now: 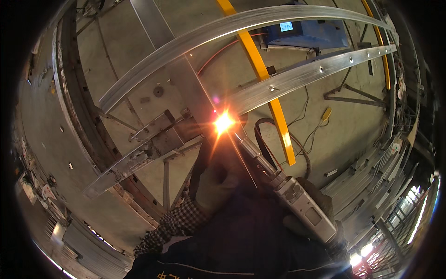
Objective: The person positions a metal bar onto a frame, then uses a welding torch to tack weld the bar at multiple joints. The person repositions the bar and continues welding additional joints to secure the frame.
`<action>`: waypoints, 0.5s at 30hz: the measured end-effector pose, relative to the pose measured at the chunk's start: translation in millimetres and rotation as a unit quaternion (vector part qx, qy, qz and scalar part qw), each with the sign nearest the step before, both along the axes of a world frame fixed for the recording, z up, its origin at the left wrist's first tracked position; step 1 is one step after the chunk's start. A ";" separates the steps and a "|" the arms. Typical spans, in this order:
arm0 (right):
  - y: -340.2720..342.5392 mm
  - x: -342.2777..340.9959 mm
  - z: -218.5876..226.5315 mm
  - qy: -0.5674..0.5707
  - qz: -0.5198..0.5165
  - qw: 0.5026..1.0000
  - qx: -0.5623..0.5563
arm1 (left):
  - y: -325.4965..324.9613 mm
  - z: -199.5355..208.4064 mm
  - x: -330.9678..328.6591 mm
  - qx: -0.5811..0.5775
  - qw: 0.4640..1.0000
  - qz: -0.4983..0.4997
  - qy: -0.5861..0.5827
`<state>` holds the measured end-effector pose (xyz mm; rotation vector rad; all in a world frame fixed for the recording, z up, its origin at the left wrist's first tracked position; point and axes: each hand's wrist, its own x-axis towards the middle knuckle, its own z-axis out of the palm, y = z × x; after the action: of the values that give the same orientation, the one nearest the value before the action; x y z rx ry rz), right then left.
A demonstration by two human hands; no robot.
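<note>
My right hand point(321, 197), dark and partly in shadow, is wrapped round a handheld welding torch point(304, 207). The torch points up and left, and its nozzle ends beside a bright orange-white weld glare with sparks. That glare sits where a flat metal crossbar point(186, 81) meets the end of a straight metal rail point(302, 74), and it hides the joint itself. Below it, left of the torch, is my gloved left hand point(213, 186) with curled fingers. Whatever those fingers grip is lost in shadow. A checkered sleeve covers my left forearm.
A curved metal rail point(223, 25) arches across the far side. A yellow bar point(260, 60) passes beneath the rails. Beyond stands a blue machine point(306, 35) with a lit screen. Cables trail over the floor at right, near stacked metal profiles point(371, 186). A rusty beam point(86, 102) runs along the left.
</note>
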<state>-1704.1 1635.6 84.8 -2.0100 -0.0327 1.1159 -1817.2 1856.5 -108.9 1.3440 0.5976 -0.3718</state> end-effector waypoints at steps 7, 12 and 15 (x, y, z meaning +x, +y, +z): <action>-22.5 -17.7 -7.3 -0.036 0.035 0.999 -0.007 | -3.9 11.9 9.3 -0.061 0.998 0.022 -0.011; -37.4 -22.1 -4.5 -0.094 0.076 0.993 -0.002 | -8.4 17.8 12.1 -0.071 0.996 0.046 0.015; -45.8 -22.9 4.9 -0.083 0.052 0.995 0.007 | -11.3 17.0 10.6 -0.043 0.998 0.035 0.027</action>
<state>-1727.1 1589.8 89.8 -2.1052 -0.2326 1.0062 -1806.6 1845.1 -91.9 1.2307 0.6646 -0.3737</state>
